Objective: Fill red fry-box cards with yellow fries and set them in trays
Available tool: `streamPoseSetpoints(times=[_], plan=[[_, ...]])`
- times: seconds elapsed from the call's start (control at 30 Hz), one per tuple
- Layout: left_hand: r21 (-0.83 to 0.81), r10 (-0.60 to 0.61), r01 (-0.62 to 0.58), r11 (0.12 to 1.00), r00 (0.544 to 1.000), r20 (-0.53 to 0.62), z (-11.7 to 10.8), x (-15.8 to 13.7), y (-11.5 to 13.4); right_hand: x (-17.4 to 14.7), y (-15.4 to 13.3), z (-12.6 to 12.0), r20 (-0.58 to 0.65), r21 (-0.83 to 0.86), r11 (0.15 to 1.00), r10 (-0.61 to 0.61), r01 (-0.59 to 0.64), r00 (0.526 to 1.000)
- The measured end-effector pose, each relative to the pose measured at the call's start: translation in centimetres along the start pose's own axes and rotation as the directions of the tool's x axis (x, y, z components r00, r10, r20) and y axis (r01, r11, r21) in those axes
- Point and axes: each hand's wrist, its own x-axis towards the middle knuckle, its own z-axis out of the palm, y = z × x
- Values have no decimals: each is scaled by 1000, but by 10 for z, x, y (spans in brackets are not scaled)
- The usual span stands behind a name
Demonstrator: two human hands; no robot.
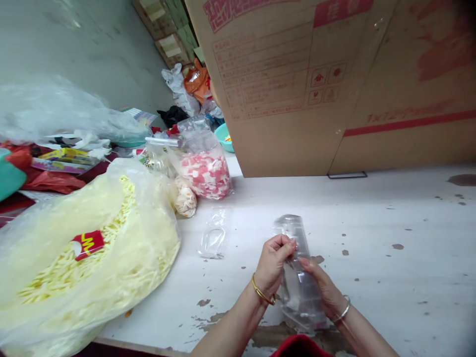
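Note:
Between my two hands is a long, clear plastic bag (303, 292), upright along the near part of the white table. My left hand (277, 258), with a gold bracelet at the wrist, pinches its upper part between thumb and curled fingers. Lower on its right side, my right hand (325, 285) grips the plastic, thumb on top and the other fingers partly hidden behind. Left of them, a small clear bag (214, 233) with a ring-shaped outline lies flat on the table.
A large open bag (156, 248) of small pale-yellow sticks, with a red-and-yellow packet (89, 245) on top, fills the left. Behind it stands a bag of pink and white pieces (206, 171). A big cardboard box (282, 144) walls off the back right. The white tabletop (372, 223) has worn patches.

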Motion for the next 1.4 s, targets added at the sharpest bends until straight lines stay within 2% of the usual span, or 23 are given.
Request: streamPoseSetpoints(times=[0.17,0.3,0.4,0.47,0.57,0.63,0.67,0.73,0.8,0.83,0.87,0.93,1.0,1.03,1.1,1.27,1.33,1.4], plan=[[-32,-22,22,999,1000,8,5,2,1,6,4,-6,-54,174,982,86,-76,995],[-95,-30,29,995,999,-17,0,10,5,11,3,-13,-114,216,976,21,4,993],[-108,-1,-4,994,999,-53,-24,27,17,13,-5,-29,-199,196,979,-18,57,980],[-82,-38,36,996,999,-19,-51,41,29,14,-13,-44,-237,173,984,-4,46,972],[60,-150,149,987,989,11,-98,60,44,15,-23,-64,-259,101,995,24,3,966],[247,-156,179,952,982,-111,-124,68,50,14,-26,-68,-248,51,998,33,-21,968],[363,-91,162,918,975,-203,-134,69,53,14,-27,-65,-239,22,1000,27,-23,971],[605,177,64,793,927,-331,-141,65,57,13,-26,-53,-226,-61,998,-12,-1,974],[772,414,-57,632,868,-275,-130,53,58,12,-23,-35,-194,-167,985,-80,48,978],[801,443,-117,587,875,-197,-118,44,58,12,-21,-26,-162,-222,971,-120,83,979],[793,404,-166,586,909,-108,-103,35,56,12,-18,-17,-116,-272,955,-156,119,981],[692,212,-214,690,973,90,-69,18,50,15,-10,-4,-19,-347,920,-203,183,979],[560,89,-197,805,973,214,-38,6,41,18,-2,3,46,-383,899,-211,212,976],[505,72,-180,844,971,227,-27,3,36,19,1,4,64,-387,897,-206,215,976],[424,78,-150,893,980,183,-13,1,29,19,5,4,78,-376,898,-214,228,974],[195,19,-40,980,994,110,-4,9,17,10,-3,4,146,-269,919,-257,288,955],[87,-3,-4,996,996,88,0,11,12,6,-5,5,155,-191,948,-227,255,961],[-7,-25,26,1000,997,69,4,12,7,3,-3,4,97,-82,981,-166,174,981]])
